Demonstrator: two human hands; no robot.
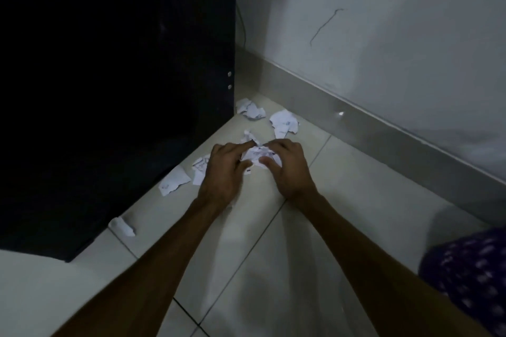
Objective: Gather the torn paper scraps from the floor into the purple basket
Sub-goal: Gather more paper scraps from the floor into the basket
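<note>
1. The left hand point(227, 169) and the right hand point(287, 164) were down at the floor point(273, 241) together, with a crumpled wad of paper point(258, 156) bunched between them. Both hands had their fingers curled in around it, the right thumb pressed on its near side — a two-handed hold on the same clump.

2. Just beyond the fingertips a small twisted scrap point(249, 136) lay on the tile, touching or nearly touching the wad; I could not tell which.

3. To the left of the left hand lay two flat torn pieces — one point(199, 169) partly hidden by the hand, another point(174, 180) beside it, near the foot of the dark cabinet point(109, 90).

4. Farther out toward the corner sat a crumpled scrap point(250, 109) at the cabinet's edge and a larger torn sheet point(284, 123) near the skirting point(356, 123). A lone rolled bit point(121, 227) lay well apart, nearer the person, against the cabinet base.

5. The purple basket point(465, 276) showed only as a blurred patterned edge at the lower right, well apart from the hands.

6. As a judgement: gathering looked to be at an early or middle stage. One clump was in hand, at least six pieces were left on the floor, and whether anything was in the basket could not be seen.
</note>
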